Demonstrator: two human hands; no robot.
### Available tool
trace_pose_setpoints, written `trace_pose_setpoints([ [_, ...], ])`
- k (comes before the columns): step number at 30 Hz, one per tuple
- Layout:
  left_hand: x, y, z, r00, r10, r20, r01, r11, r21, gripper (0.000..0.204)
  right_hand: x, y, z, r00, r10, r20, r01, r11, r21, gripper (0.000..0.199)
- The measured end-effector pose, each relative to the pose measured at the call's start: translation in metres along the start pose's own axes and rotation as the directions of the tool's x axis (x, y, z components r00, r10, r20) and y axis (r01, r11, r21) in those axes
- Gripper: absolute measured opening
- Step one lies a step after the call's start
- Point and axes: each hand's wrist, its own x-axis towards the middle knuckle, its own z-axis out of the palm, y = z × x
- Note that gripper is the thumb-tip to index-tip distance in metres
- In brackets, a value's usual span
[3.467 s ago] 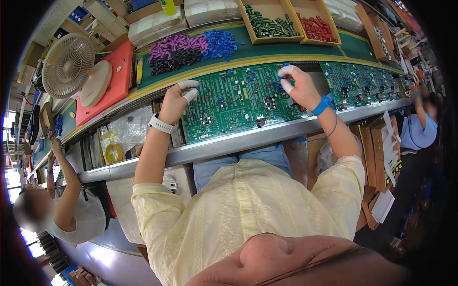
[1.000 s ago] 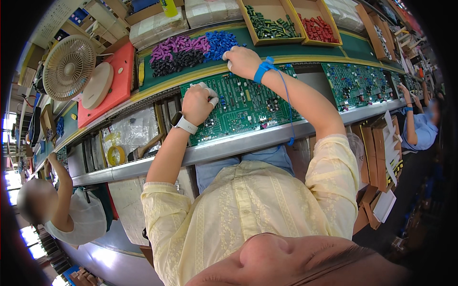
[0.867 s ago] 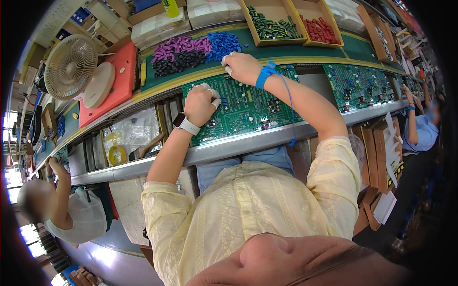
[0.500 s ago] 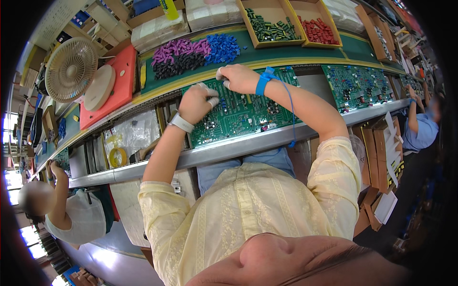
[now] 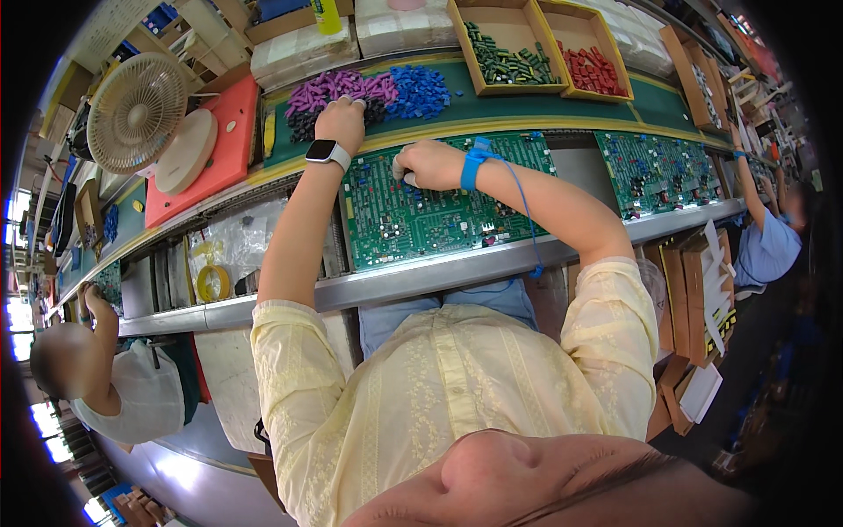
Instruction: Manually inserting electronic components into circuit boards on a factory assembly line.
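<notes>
While left hand [image 5: 341,121] grips purple parts [image 5: 338,88], right hand [image 5: 428,163] pinches on circuit board [image 5: 439,211]; trays [image 5: 502,44] hold green, red parts.

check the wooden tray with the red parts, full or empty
Partly full: red parts cover much of the tray, with bare floor at its far end.

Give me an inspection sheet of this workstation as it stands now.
Surface: green bench strip behind a metal rail.
Job's things: green circuit board; purple parts pile beside blue parts pile.
Clutter: two wooden bins, white fan, orange tray.
Hands: left hand on the purple parts, grip unclear; right hand on the board's upper edge, fingers curled.
Cables: blue wrist strap with cord.
Surroundings: co-workers on both sides.
</notes>
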Motion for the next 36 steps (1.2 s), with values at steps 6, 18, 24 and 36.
trace_pose_setpoints([
  [6, -0.003, 0.001, -0.002, 0.999, -0.046, 0.018, 0.046, 0.999, 0.014, 0.017, -0.001, -0.002, -0.001, 1.000, 0.007, 0.001, -0.007, 1.000, -0.010, 0.018],
  [18, -0.016, -0.001, -0.012, 0.989, -0.064, -0.135, 0.049, 0.992, -0.115, 0.020, -0.001, -0.004, -0.003, 0.999, 0.008, 0.034, -0.005, 0.997, -0.077, 0.016],
  [24, -0.065, 0.004, -0.040, 0.958, -0.163, -0.236, 0.050, 0.905, -0.422, 0.017, 0.001, -0.003, -0.002, 0.999, 0.029, 0.035, -0.026, 0.997, -0.079, 0.015],
  [36, -0.123, 0.012, -0.046, 0.937, -0.332, 0.109, 0.338, 0.786, -0.517, 0.015, 0.002, -0.004, -0.003, 0.997, 0.045, 0.058, -0.040, 0.995, -0.086, 0.013],
])
